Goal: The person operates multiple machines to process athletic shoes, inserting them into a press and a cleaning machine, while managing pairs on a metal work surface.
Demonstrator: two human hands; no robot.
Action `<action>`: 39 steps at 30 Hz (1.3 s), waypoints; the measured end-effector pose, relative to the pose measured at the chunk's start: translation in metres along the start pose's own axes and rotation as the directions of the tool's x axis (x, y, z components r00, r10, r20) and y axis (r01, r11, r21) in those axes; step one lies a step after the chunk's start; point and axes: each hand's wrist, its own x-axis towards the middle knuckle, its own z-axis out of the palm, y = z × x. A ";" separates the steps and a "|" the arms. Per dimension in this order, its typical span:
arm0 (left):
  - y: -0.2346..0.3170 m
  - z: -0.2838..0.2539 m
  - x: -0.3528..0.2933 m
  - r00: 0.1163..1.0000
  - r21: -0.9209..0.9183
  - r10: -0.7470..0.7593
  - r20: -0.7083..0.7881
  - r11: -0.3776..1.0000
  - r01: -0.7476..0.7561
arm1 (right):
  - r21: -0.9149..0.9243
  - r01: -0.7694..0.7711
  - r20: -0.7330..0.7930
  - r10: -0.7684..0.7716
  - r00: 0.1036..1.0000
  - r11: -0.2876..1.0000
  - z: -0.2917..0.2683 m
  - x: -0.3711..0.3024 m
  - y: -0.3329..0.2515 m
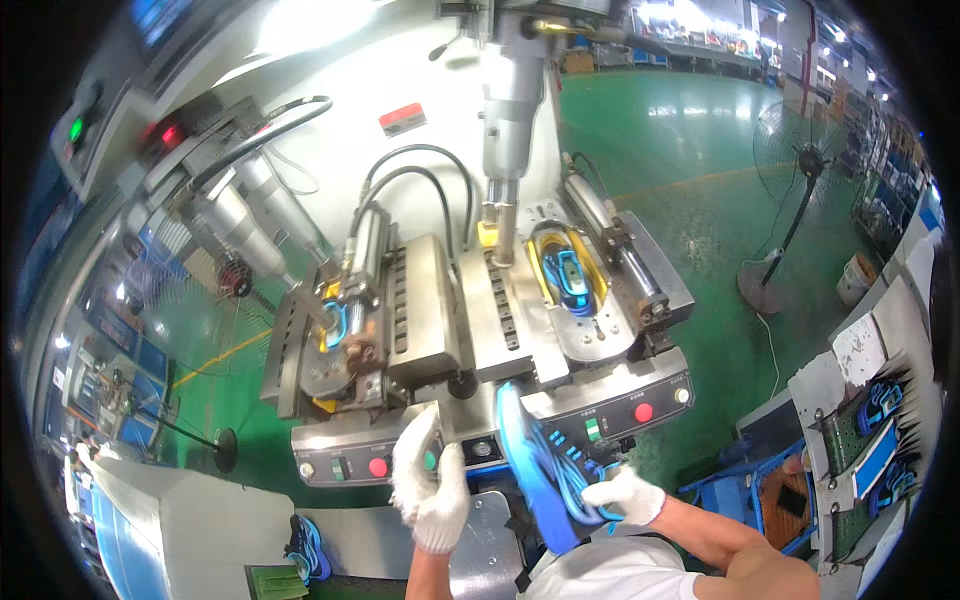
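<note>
My right hand [625,497], in a white glove, grips a blue running shoe [545,470] at its heel end; the toe points up toward the machine. My left hand [432,490], also gloved, is held upright just left of the shoe with nothing in it, its thumb apart from its fingers. Behind it is the machine's left control panel [345,466], with a red button [378,467] and a green button partly hidden by the glove. Another blue shoe [570,278] sits in the right station's yellow-edged holder, and part of a blue shoe [336,322] shows in the left station.
A metal press column [512,120] stands over the middle of the machine. At right are a rack with blue shoes [880,405], a blue crate [740,490] and a standing fan [805,165]. A single shoe [308,550] lies at lower left beside a green mat [278,582].
</note>
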 end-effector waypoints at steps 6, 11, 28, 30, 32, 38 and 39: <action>-0.070 0.225 0.120 0.930 -0.127 -0.217 0.298 0.956 0.263 | 0.005 0.318 -0.517 -0.270 0.812 0.948 -0.081 -0.030 -0.031; -0.105 0.374 0.189 0.832 0.334 -0.518 0.200 0.834 0.439 | -0.006 0.433 -0.793 -0.268 0.547 0.902 -0.095 -0.078 -0.028; -0.094 0.222 0.155 0.806 0.043 -0.447 0.387 0.882 0.469 | -0.859 0.027 -0.408 -0.716 0.566 0.511 -0.125 0.011 -0.117; -0.074 0.157 0.114 0.708 0.076 -0.562 0.427 0.803 0.592 | -0.526 0.169 -0.613 -0.509 0.605 0.834 -0.122 0.086 -0.171; -0.084 0.079 0.055 0.565 0.193 -0.705 0.430 0.683 0.705 | -0.541 0.091 -0.439 -0.373 0.817 0.836 -0.103 0.162 -0.243; -0.083 -0.043 -0.116 0.407 0.413 -0.891 0.202 0.454 0.790 | -0.894 -0.442 -0.422 -0.484 0.766 0.080 -0.197 0.418 -0.229; -0.050 -0.048 -0.122 0.354 0.374 -0.934 0.045 0.344 0.861 | -0.912 -0.411 -0.352 -0.481 0.803 -0.018 -0.179 0.426 -0.219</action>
